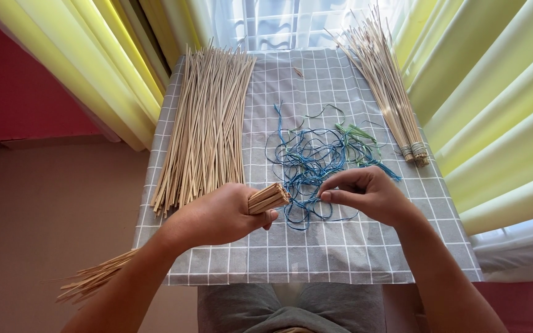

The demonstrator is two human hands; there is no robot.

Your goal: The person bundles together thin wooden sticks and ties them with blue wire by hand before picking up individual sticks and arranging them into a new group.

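Overhead, head view only: small table under a grey checked cloth (316, 246) fills centre frame, yellow-green curtains (495, 105) at both upper corners, bright window at top centre.

Left hand (220, 216), lower centre-left: clenched around a bundle of thin pale sticks (268, 198). Cut ends of bundle protrude past thumb and forefinger, pointing toward centre frame; long tail of same bundle fans out behind forearm at lower left, off table edge.

Right hand (368, 194), lower centre-right: thumb and forefinger pinched on a strand of blue string (306, 160), other fingers curled. Pinch point just right of bundle's cut ends; hands near, not touching.

Blue string: loose tangle, centre of cloth, just above and between both hands, one loop trailing down below right hand's fingertips. Green string (356, 137) mixed in at tangle's upper right.

Loose pile of sticks (208, 126): spread lengthwise over left part of cloth, from upper edge down to just beside left hand.

Tied bundles (390, 86): upper right of cloth, laid diagonally, bound ends toward right edge, tips fanned toward window. Binding wraps visible at lower ends; count of bundles cannot be told.

Grey clothing (291, 308) at bottom centre, below table edge.
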